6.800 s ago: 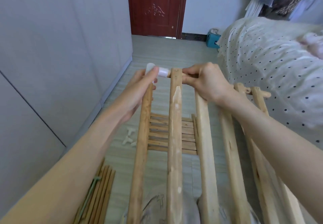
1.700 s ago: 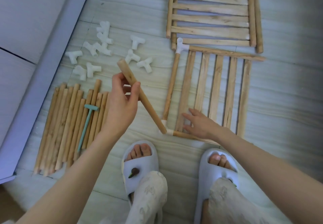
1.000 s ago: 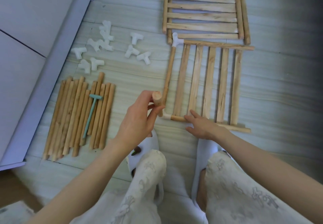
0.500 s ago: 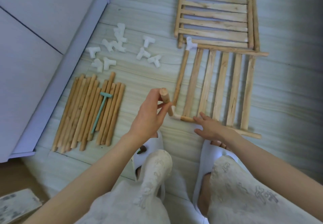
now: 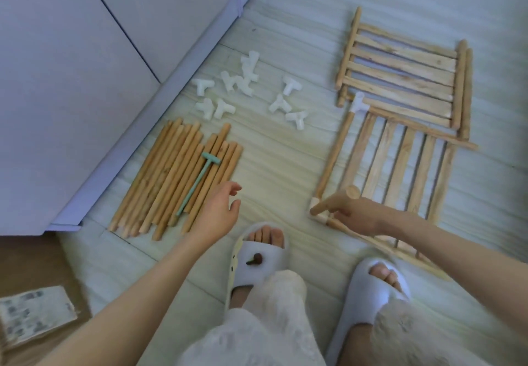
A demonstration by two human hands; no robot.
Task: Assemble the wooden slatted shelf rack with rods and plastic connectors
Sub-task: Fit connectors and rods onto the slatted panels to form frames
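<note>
- Head view, looking down at the floor (image 5: pixel 285 165), feet in slippers (image 5: pixel 258 262) at 6 o'clock.
- Right hand (image 5: pixel 358 217) at about 4 o'clock grips a rod (image 5: pixel 335 202), whose low end sits at the connector (image 5: pixel 319 213) on the near-left corner of the slat panel (image 5: pixel 400 162). Can't tell if it's fully seated, it's a bit blurry.
- Left hand (image 5: pixel 215 214) is loose and holding nothing, fingers spread, hovering just beside the near end of the rod pile (image 5: pixel 177 179) at 9 o'clock.
- A green hammer (image 5: pixel 198 181) lies on top of that pile.
- Spare connectors (image 5: pixel 248 88) are scattered on the floor around 11 to 12 o'clock.
- A second panel (image 5: pixel 403 74) lies at 1 o'clock, its near edge overlapping the first panel.
- Booklet (image 5: pixel 34 312) at 8 o'clock, lower-left corner.
</note>
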